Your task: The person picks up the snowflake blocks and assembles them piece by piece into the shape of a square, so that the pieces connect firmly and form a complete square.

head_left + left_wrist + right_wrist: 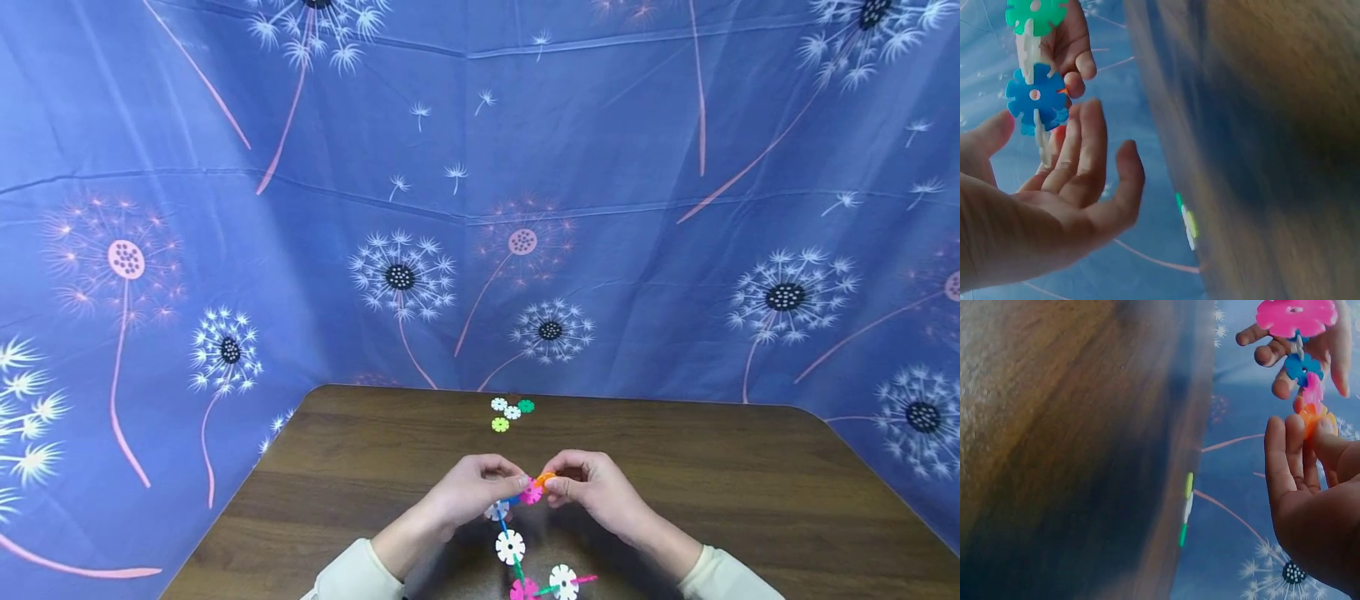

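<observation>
Over the table, both hands hold one end of a chain of notched plastic snowflake discs. My left hand (472, 492) pinches near a pink disc (532, 493), beside a blue disc (1030, 100) slotted to white ones. Between thumb and fingers, my right hand (603, 493) pinches an orange disc (1311, 424), which meets the pink one edge to edge; how deep they slot together is hidden by the fingertips. Below, the chain hangs toward me through a white disc (510, 547), a green disc (518, 569), a lower pink disc (524, 591) and another white disc (564, 582).
Several loose discs lie at the table's far edge: white, a dark green disc (526, 406) and a yellow-green disc (500, 425). The brown wooden table (360, 450) backs onto a blue dandelion-print cloth (637, 250).
</observation>
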### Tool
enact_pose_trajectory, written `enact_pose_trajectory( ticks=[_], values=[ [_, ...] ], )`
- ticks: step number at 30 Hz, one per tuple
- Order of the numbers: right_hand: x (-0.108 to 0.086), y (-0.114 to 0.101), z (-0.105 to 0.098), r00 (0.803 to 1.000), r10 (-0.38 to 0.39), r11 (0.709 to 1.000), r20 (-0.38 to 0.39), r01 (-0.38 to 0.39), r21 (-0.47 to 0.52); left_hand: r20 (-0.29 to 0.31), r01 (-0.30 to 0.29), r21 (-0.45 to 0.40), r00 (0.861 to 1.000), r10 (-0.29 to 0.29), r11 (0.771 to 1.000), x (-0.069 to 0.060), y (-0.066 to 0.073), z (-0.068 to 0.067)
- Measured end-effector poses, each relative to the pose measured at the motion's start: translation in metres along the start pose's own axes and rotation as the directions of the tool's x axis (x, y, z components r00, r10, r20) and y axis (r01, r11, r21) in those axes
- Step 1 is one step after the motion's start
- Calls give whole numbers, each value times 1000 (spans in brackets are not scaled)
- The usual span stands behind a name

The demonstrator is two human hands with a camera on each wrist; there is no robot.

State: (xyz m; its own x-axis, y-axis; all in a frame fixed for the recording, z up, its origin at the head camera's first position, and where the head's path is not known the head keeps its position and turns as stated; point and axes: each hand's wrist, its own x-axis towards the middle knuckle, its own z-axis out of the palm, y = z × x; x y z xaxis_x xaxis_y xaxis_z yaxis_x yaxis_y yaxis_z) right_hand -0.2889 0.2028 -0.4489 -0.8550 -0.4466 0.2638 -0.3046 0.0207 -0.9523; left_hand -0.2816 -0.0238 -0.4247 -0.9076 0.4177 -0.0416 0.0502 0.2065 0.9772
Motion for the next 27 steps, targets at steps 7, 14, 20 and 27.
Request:
enact_pose_trajectory(
  ticks=[7,14,20,27],
  values=[
    [4,5,10,997,56,998,58,-57,16,-7,-31,-68,1000,30,997,2,-8,7],
    [22,15,-15,974,143,983,176,-119,-139,-25,-33,-49,999,31,998,3,-11,-2],
    [59,33,-36,979,193,894,70,-146,-424,-48,13,-47,999,-15,999,0,-12,-11],
    [102,60,-47,997,62,673,-42,-73,-736,-59,12,-51,998,-15,999,-1,-14,-13]
  ],
)
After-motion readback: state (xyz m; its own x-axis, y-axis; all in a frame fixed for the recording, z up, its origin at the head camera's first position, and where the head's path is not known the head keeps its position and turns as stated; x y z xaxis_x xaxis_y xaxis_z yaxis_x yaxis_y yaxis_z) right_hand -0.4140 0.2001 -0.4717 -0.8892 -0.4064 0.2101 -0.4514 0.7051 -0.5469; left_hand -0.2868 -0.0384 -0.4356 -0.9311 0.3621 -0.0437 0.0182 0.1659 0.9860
